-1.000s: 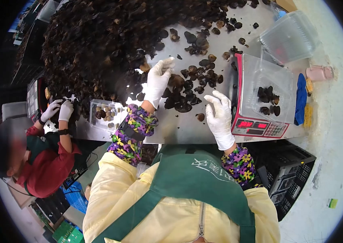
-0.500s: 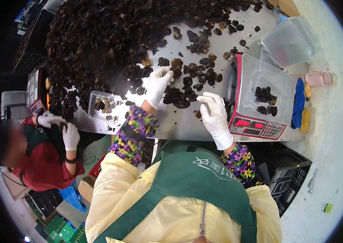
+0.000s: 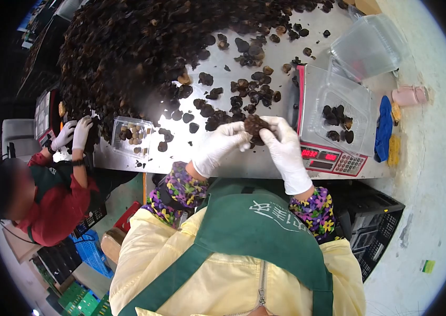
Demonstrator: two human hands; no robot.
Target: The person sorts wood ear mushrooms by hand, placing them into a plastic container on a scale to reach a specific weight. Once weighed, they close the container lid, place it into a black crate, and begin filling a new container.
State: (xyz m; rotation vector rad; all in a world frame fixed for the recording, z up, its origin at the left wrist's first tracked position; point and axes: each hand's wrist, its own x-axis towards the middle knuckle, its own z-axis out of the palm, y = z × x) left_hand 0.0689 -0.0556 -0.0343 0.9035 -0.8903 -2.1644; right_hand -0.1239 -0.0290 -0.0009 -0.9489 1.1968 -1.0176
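Note:
My gloved right hand [image 3: 284,150] grips a brown, ruffled wood ear mushroom [image 3: 256,125] between thumb and fingers, just above the metal table's front part. My left hand [image 3: 218,148], also in a white glove, meets it from the left, its fingertips pinched at the mushroom's edge. Loose wood ears [image 3: 254,92] lie scattered just beyond both hands. To the right, a clear plastic tray [image 3: 362,102] holding several dark pieces rests on a red-and-silver digital scale [image 3: 333,160] with lit red digits.
A large heap of wood ears [image 3: 123,58] covers the table's back left. A clear tray of lighter pieces [image 3: 132,138] sits left of my hands. Stacked clear trays [image 3: 373,45], a blue cloth [image 3: 383,129] and a pink cup [image 3: 410,96] stand right. A co-worker [image 3: 59,195] works at far left.
My left hand has come back toward me and to my right hand, which has moved slightly; a wood ear is now between them. The co-worker's hands have shifted toward the heap.

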